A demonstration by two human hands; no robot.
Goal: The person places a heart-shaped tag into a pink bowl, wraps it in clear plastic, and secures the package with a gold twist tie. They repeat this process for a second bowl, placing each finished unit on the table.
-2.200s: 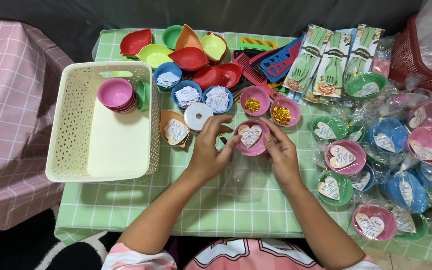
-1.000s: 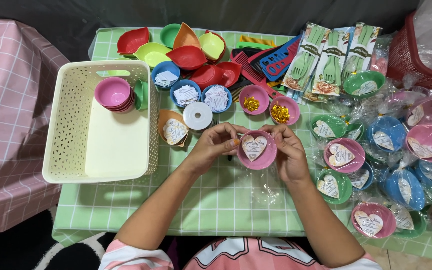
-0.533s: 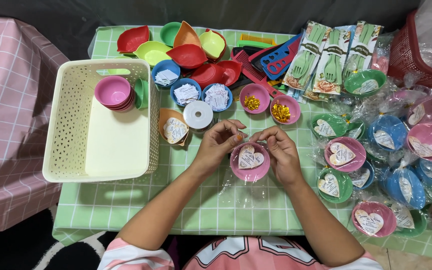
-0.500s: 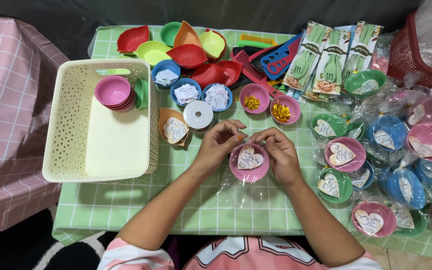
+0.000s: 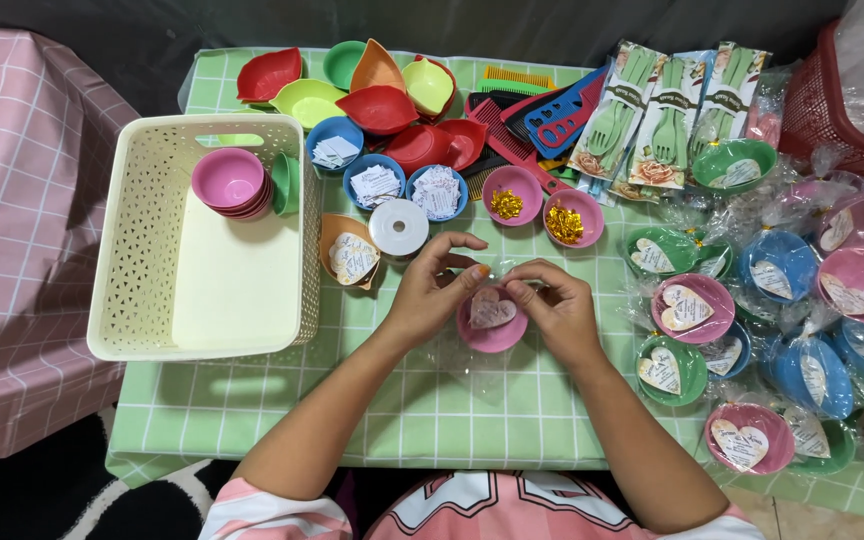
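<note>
My left hand (image 5: 430,292) and my right hand (image 5: 552,305) meet over a small pink bowl (image 5: 493,322) that sits in a clear plastic bag (image 5: 457,352) on the tabletop (image 5: 432,420), just in front of me and near its middle. Both hands are curled, fingertips pinched on the crinkled plastic above the bowl's rim — not flat, not fully closed into fists. A heart-shaped paper tag (image 5: 492,310) lies inside the bowl.

Counting what I can: one cream perforated basket (image 5: 142,240) to my left, holding a stack of pink bowls (image 5: 229,183) and a green one on edge beside it. Three blue bowls (image 5: 377,182) hold paper slips; two pink bowls (image 5: 540,205) hold gold foil bits. One white tape roll (image 5: 398,227) lies just above my left hand, next to an orange bowl (image 5: 349,255) with a tag. Three packs of green forks (image 5: 670,112) lie at the far edge, beside a heap of combs (image 5: 537,112) and a pile of leaf-shaped dishes (image 5: 372,90) — too heaped to count. To my right lie many bagged bowls (image 5: 752,300) in pink, blue and green, overlapping, so no sure number.

The tabletop wears a green checked cloth; a pink checked cloth (image 5: 22,250) covers another surface at left, and a red basket (image 5: 837,105) stands at the far right.
</note>
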